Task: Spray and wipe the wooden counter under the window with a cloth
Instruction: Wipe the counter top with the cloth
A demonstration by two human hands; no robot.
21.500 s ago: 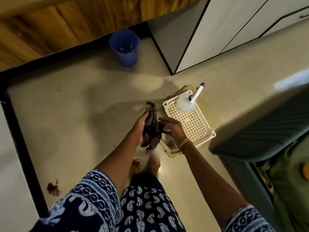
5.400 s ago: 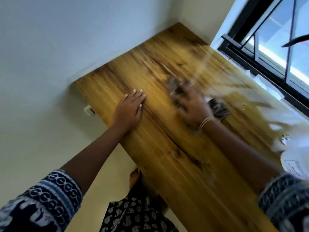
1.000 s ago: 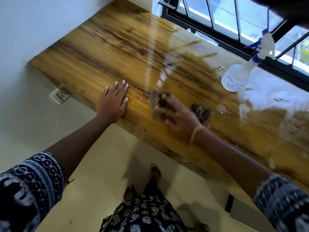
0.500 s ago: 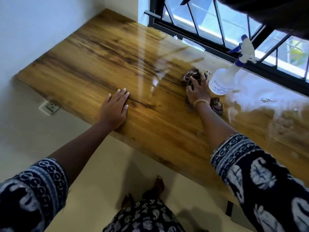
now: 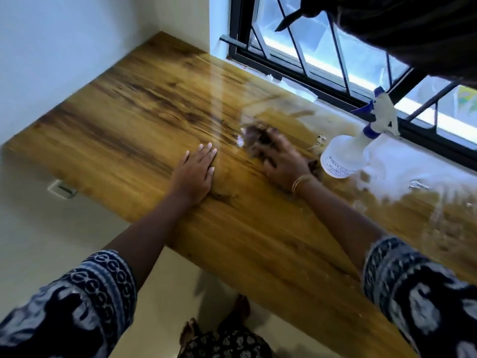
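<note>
Cloth [image 5: 254,134] under flat-fingered, blurred right hand [image 5: 280,161] on wooden counter [image 5: 129,140], left hand [image 5: 196,171] flat beside it

Counter [image 5: 134,130] honey-brown with dark grain streaks, spray bottle [image 5: 347,157] translucent white with blue nozzle, cloth [image 5: 254,134] dark brown, sleeves [image 5: 85,301] navy-white paisley, window frame [image 5: 284,65] black.

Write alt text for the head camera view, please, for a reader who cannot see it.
A person's right hand presses a dark crumpled cloth on a glossy wooden counter under a black-framed window, while the left hand rests flat beside it. A translucent white spray bottle with a blue nozzle stands to the right.
</note>
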